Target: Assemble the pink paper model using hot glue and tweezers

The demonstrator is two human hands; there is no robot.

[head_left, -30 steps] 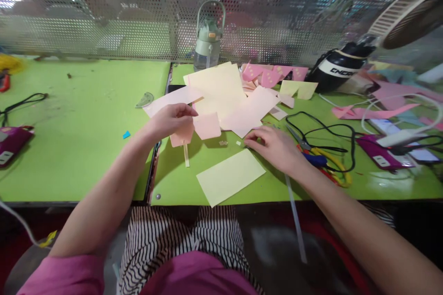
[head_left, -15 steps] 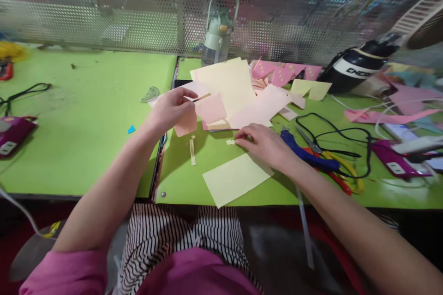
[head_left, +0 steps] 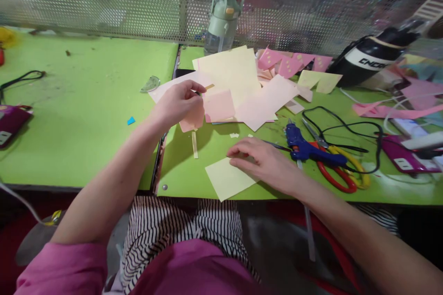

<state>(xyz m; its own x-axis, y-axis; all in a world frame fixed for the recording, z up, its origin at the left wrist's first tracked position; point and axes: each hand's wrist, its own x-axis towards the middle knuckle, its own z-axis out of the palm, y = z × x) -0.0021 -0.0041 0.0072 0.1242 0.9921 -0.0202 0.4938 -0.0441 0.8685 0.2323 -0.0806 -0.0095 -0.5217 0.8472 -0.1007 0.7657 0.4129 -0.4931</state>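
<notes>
My left hand [head_left: 178,103] pinches a small folded pink paper piece [head_left: 214,106] above the green table [head_left: 86,115], with a thin tan strip poking out at the fingertips. My right hand [head_left: 265,163] lies flat, fingers spread, on a pale yellow sheet [head_left: 226,178] near the table's front edge. A narrow yellow strip [head_left: 194,144] lies on the table below my left hand. Tiny paper scraps [head_left: 234,135] sit just beyond my right fingertips.
A heap of cream and pink sheets [head_left: 242,87] lies behind the hands. A blue glue gun [head_left: 306,147], red and yellow scissors [head_left: 337,166] and black cables [head_left: 346,129] lie to the right. A green bottle [head_left: 223,18] stands by the perforated metal screen [head_left: 104,4]. Purple devices [head_left: 403,156] sit at both sides.
My right hand moved from the small scraps back toward me and settled on the yellow sheet. My left hand stays raised with the pink piece. The view shifted, so the table sits higher in frame.
</notes>
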